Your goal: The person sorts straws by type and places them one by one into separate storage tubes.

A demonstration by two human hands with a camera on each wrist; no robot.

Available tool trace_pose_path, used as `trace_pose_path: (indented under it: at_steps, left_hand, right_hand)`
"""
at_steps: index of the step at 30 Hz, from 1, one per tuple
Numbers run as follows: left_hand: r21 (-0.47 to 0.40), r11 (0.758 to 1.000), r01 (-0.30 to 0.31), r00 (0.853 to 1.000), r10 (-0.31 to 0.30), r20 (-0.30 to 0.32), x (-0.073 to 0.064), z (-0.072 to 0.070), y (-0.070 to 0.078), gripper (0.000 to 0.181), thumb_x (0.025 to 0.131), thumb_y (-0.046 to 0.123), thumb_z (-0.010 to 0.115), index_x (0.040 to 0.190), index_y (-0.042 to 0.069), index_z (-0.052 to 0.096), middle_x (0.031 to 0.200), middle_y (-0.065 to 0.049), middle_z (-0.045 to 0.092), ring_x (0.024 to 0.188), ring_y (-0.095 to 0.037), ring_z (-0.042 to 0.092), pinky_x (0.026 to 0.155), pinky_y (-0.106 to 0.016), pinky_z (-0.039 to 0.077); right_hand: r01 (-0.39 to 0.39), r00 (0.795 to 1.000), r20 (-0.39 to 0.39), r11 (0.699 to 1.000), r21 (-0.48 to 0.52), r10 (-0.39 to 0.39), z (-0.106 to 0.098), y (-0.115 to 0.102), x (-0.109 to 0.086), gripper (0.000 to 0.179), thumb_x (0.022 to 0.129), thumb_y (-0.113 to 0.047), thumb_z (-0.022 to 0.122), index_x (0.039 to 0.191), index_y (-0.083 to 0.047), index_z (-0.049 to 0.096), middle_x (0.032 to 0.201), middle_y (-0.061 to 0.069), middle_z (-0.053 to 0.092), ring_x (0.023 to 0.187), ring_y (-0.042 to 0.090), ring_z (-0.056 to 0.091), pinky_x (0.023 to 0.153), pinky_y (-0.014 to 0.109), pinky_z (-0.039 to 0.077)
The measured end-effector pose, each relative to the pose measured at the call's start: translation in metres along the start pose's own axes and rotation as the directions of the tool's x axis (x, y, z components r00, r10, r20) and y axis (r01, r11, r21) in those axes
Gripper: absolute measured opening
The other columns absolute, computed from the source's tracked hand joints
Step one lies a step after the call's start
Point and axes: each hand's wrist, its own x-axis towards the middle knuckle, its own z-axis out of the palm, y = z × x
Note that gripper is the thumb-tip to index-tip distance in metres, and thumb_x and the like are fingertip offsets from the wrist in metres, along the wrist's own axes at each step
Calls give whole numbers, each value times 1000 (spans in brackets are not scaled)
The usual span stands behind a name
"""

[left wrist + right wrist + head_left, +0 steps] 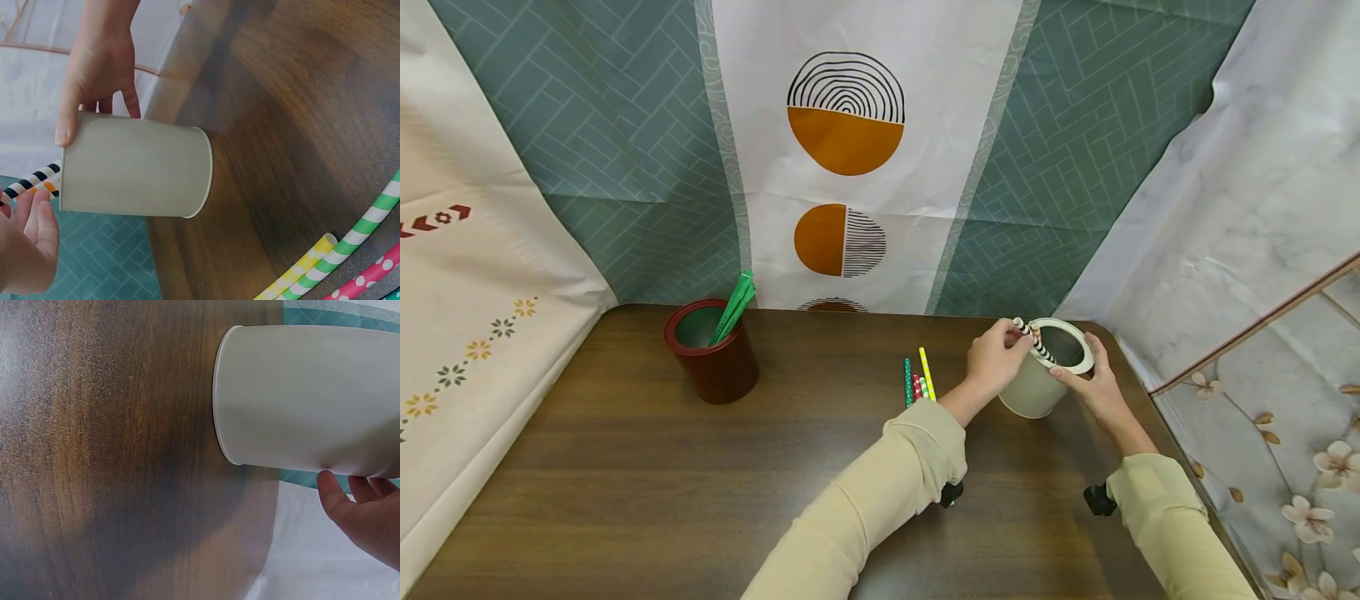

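In the head view my left hand (995,357) pinches a black-and-white striped paper straw (1034,340) at the left rim of a cream canister (1028,392). An orange-patterned straw (45,186) lies alongside it in the left wrist view. The straws' lower ends slant into the canister's mouth. My right hand (1097,385) grips the canister at its right side, thumb over the near rim and fingers along the outer wall. From the right wrist, its fingertips (327,480) show against the canister wall. The canister stands upright on the table.
Yellow (927,373), green-striped, red-dotted and teal-dotted (907,382) straws lie on the table, partly behind my left forearm. A dark red pot (715,367) holding green straws (734,308) stands at the back left. Curtains (647,167) hang close behind the brown table (625,483).
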Motion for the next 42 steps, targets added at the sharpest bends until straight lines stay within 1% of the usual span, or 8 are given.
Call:
trace_pose_path:
  at_steps: [12,19,21,23,26,30,37,42]
  left_hand:
    - [-19,1000,14,999,-13,30,0,8,-3,15,85,28,56,94,18,62,89,5,69,84,-8,62,68,-20,41]
    - [-8,1000,12,999,-12,41,-1,1,-13,15,85,27,56,95,17,60,91,3,68,87,-12,62,70,-22,43]
    - [-6,1000,8,999,-7,47,-1,-2,-18,15,85,27,56,96,17,60,92,3,68,87,-12,62,70,-22,43]
    - [-1,1000,1,998,-1,55,1,-6,-24,16,86,27,55,97,17,59,92,3,68,86,-13,61,69,-22,43]
    - [5,1000,-15,997,15,73,3,-14,-33,17,86,27,54,100,16,58,92,4,67,81,-11,62,67,-21,42]
    - [15,999,-34,995,32,91,6,-27,-48,18,87,25,54,101,16,57,92,2,67,72,-9,60,62,-19,40]
    - [76,996,-45,991,35,125,7,-48,-73,20,88,25,54,105,15,56,96,1,66,65,-9,58,57,-20,39]
    - [102,994,-30,993,18,119,1,-61,-92,20,88,25,54,105,14,56,96,0,65,63,-8,53,56,-21,38]
  right_hand:
    - [-10,1000,-4,1000,14,10,0,1,1,86,83,-15,60,142,-11,-3,141,20,15,122,30,26,75,2,30]
    - [8,1000,-10,1000,16,-8,0,1,0,86,83,-14,60,142,-10,-2,142,21,13,124,32,25,75,1,29]
    - [8,1000,-16,1000,29,-7,1,2,0,86,83,-14,60,141,-9,-3,142,21,13,125,32,24,76,1,29]
    - [12,999,-33,999,49,-10,2,3,1,84,82,-12,61,140,-5,0,140,21,16,122,27,28,77,2,31]
    - [9,998,-66,997,73,-5,4,4,0,78,81,-10,61,136,-2,6,131,16,25,112,16,37,76,3,34]
    - [12,995,-96,997,82,-4,5,3,-1,71,80,-9,63,130,-3,12,120,8,31,101,4,39,74,3,36]
    - [64,991,-124,988,142,-47,7,7,-1,69,77,-13,67,125,-12,18,113,3,37,99,6,42,74,5,37]
    - [102,988,-140,970,221,-72,7,10,-2,68,75,-12,69,124,-15,22,113,1,41,99,5,44,76,6,38]
